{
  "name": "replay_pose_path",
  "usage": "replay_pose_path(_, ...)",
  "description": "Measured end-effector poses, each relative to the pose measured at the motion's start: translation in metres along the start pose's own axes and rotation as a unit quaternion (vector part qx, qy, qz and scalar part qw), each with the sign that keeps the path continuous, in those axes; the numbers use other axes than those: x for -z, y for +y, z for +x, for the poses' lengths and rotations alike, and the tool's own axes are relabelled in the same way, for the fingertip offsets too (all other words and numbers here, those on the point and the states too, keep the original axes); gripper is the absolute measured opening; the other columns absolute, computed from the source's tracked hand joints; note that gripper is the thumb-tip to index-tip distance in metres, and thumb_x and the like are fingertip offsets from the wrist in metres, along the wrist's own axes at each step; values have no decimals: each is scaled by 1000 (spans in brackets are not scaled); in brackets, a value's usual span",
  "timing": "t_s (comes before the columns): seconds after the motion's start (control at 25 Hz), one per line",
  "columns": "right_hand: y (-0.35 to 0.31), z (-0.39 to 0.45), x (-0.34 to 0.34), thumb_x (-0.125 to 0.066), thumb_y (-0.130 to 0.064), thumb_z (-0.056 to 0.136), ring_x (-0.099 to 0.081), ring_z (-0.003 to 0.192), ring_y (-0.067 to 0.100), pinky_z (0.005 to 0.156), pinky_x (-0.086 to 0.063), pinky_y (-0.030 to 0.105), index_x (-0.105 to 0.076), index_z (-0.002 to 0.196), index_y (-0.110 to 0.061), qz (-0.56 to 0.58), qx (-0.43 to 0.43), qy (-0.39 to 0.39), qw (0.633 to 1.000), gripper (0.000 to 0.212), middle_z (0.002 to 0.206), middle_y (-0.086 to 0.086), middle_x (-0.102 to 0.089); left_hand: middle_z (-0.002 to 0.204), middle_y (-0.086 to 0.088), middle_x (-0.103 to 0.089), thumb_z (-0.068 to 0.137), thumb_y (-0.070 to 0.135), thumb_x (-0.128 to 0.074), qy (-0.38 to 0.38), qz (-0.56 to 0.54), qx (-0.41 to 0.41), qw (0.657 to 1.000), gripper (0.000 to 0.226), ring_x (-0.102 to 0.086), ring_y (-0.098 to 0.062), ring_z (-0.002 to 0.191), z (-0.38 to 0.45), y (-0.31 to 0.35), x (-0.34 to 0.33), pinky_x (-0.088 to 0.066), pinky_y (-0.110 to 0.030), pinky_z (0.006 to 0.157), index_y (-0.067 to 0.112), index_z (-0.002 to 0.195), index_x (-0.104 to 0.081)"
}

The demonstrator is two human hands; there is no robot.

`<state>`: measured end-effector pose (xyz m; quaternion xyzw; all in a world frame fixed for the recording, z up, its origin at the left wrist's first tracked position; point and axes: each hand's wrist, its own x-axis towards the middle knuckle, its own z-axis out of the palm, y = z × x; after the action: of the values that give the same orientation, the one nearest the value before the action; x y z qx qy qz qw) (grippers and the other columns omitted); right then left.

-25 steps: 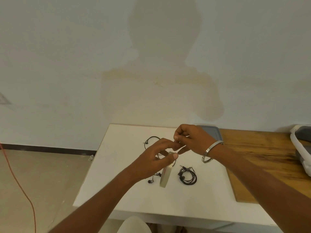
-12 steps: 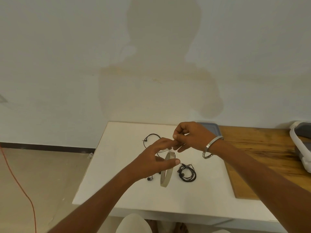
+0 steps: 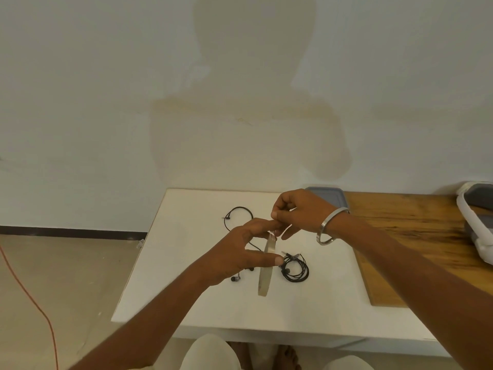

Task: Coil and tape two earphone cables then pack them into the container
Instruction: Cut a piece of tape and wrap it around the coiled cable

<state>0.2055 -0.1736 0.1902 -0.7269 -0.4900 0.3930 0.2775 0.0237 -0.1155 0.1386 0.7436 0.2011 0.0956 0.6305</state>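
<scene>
My left hand (image 3: pixel 240 252) holds a pale roll of tape (image 3: pixel 266 271) upright above the white table (image 3: pixel 186 276), thumb and fingers around its rim. At the top of the roll, my right hand (image 3: pixel 296 212), with a metal bangle on the wrist, pinches the tape's free end. A coiled black earphone cable (image 3: pixel 294 268) lies on the table just right of the roll. A second black earphone cable (image 3: pixel 237 214) lies loose and uncoiled behind my left hand, its earbuds (image 3: pixel 236 278) showing below the hand. A grey container (image 3: pixel 333 198) sits at the table's back, partly hidden by my right hand.
A wooden board (image 3: pixel 416 236) lies on the right of the table. A white and grey device (image 3: pixel 477 225) sits at the far right edge. An orange cord (image 3: pixel 26 289) runs across the floor on the left. My knees show below the table's front edge.
Both hands stay together over the table's middle; the tape roll has turned more upright and hangs lower under my left hand. The view has shifted slightly.
</scene>
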Motion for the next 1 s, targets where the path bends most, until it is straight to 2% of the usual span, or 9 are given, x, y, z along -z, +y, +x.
replay_pose_path(0.16, 8, 4, -2, -57, -13, 90, -72, 73, 28, 73, -60, 41, -59, 87, -10, -1, -7, -13, 1000, 5, 83, 16, -71, 119, 20, -59, 79, 39, -75, 12, 32, 12, 999, 46, -58, 1, 111, 3, -5, -2, -46, -20, 92, 42, 122, -58)
replay_pose_path(0.28, 11, 6, -4, -57, -12, 91, -72, 72, 27, 73, -60, 40, -59, 87, -9, 1, -8, -11, 1000, 5, 82, 16, -72, 114, 19, -60, 81, 31, -76, 27, 13, 10, 999, 43, -60, -2, 106, 5, -8, -6, -51, -22, 88, 39, 120, -61)
replay_pose_path(0.4, 14, 6, -3, -57, -13, 90, -73, 69, 25, 69, -61, 35, -59, 89, -8, 7, -9, 0, 1000, 6, 81, 16, -72, 112, 14, -61, 81, 22, -77, 43, -12, -3, 999, 46, -59, -6, 108, 8, -13, -9, -53, -30, 92, 35, 122, -62)
replay_pose_path(0.48, 17, 8, -2, -58, -15, 90, -73, 67, 23, 68, -60, 32, -60, 90, -9, -1, -13, 5, 1000, 7, 81, 13, -72, 116, 10, -62, 79, 24, -78, 49, -23, -2, 999, 48, -58, -9, 112, 10, -16, -11, -54, -38, 95, 33, 124, -63)
replay_pose_path(0.56, 23, 13, -2, -58, -18, 89, -72, 70, 23, 74, -60, 36, -61, 90, -11, -18, -16, 7, 1000, 8, 82, 10, -73, 117, 7, -64, 78, 27, -78, 50, -42, 11, 998, 49, -58, -9, 115, 13, -18, -13, -55, -41, 93, 32, 124, -63)
replay_pose_path(0.68, 35, 19, -2, -59, -16, 88, -72, 74, 26, 78, -59, 41, -62, 90, -11, 0, -47, -4, 999, 6, 82, 12, -73, 116, 7, -67, 81, 22, -77, 42, -58, 29, 997, 46, -60, -4, 113, 19, -24, -19, -52, -27, 92, 32, 123, -62)
replay_pose_path(0.76, 46, 21, -4, -58, -14, 89, -73, 72, 27, 77, -59, 40, -62, 90, -9, 32, -85, -17, 996, 6, 79, 14, -73, 115, 6, -68, 81, 20, -77, 30, -71, 58, 995, 45, -61, -1, 110, 24, -29, -25, -50, -18, 83, 34, 121, -62)
replay_pose_path(0.92, 69, 21, -7, -59, -14, 89, -73, 71, 25, 74, -60, 35, -64, 93, -7, 61, -157, -32, 985, 9, 80, 13, -74, 115, 5, -70, 78, 21, -80, -12, -75, 105, 992, 51, -62, 3, 108, 34, -44, -36, -48, -12, 79, 30, 125, -61)
replay_pose_path(1.0, 83, 21, -7, -61, -12, 88, -73, 74, 26, 73, -60, 34, -64, 97, -4, 101, -194, -39, 975, 13, 84, 16, -74, 114, 3, -70, 76, 20, -81, -32, -71, 116, 990, 53, -62, -2, 111, 41, -51, -42, -48, -17, 87, 30, 125, -61)
